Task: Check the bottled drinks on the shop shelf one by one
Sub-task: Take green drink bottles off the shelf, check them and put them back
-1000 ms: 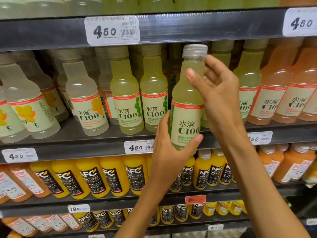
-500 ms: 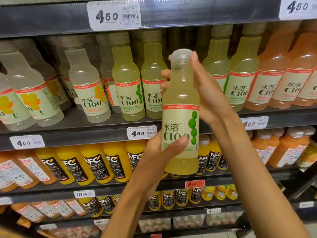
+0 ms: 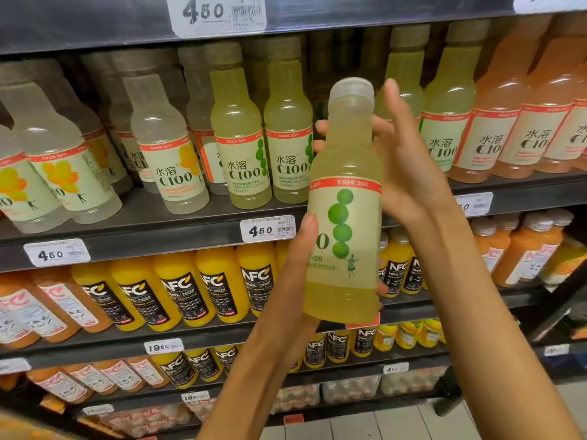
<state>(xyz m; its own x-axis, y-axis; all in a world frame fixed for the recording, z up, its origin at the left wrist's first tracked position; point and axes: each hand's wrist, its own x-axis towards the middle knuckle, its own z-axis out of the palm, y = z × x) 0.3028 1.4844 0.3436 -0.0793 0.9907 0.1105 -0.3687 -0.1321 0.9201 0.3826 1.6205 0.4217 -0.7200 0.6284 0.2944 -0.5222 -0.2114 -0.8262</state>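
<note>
pale green bottle (image 3: pixel 344 198) held upright off the shelf (image 3: pixel 127 239): left hand (image 3: pixel 298 268) wraps its base at 7 o'clock, right hand (image 3: pixel 409 160) curls behind its neck, label facing me to read.

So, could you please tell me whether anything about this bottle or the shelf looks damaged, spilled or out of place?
Nothing stands out. The lime bottle that the left hand and right hand hold is capped and looks intact, and the shelf bottles stand upright in rows, with no spill visible.

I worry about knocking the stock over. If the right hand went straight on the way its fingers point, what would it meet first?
Probably the pale green bottles on the shelf behind: the right hand, holding the lime drink bottle, has fingers pointing up and toward them. Depth is unclear.
</note>
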